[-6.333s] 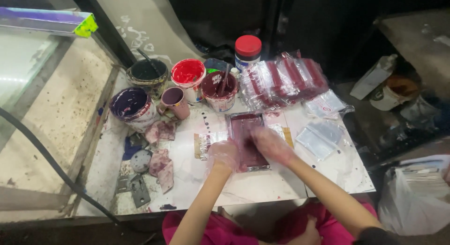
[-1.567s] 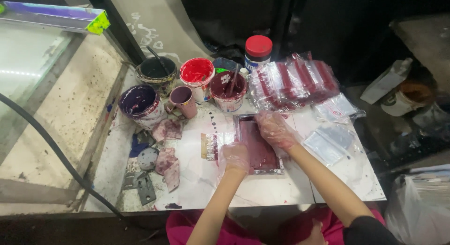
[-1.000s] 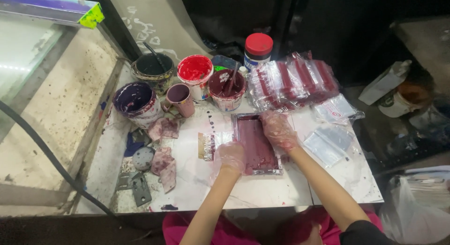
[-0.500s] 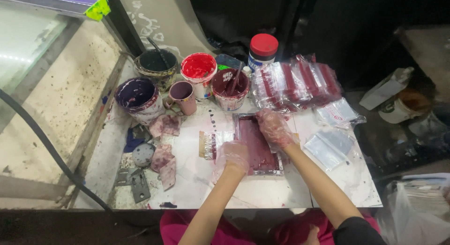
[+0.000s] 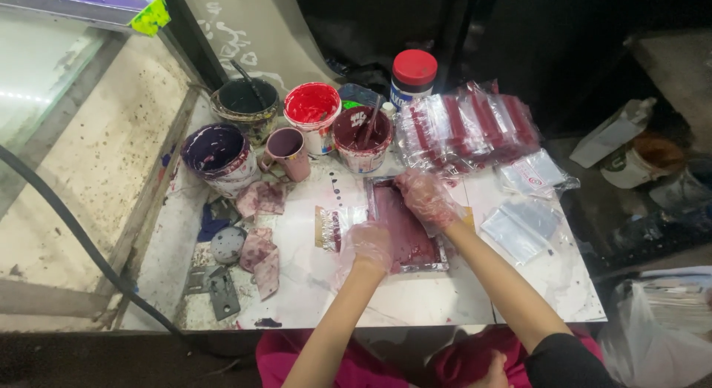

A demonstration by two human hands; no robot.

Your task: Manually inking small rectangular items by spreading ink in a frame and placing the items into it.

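A flat rectangular tray (image 5: 419, 256) smeared with dark red paint lies in the middle of a white stained table (image 5: 445, 299). My left hand (image 5: 369, 245), in a clear plastic glove, presses on the tray's left edge. My right hand (image 5: 426, 197), also gloved, rests flat on the upper part of the tray, fingers spread over the paint. A small clear packet with red smears (image 5: 331, 227) lies just left of the tray.
Paint pots stand along the back: purple bucket (image 5: 215, 155), dark bucket (image 5: 244, 104), red bucket (image 5: 312, 110), maroon bucket with a stick (image 5: 361, 135), a mug (image 5: 287, 150), a red-lidded jar (image 5: 413, 75). Bagged red sheets (image 5: 467, 125) and clear packets (image 5: 523, 225) lie right; stained rags (image 5: 259, 239) left.
My right hand has shifted slightly up the tray toward its far end. My left hand stays on the tray's left edge. The view has shifted a little.
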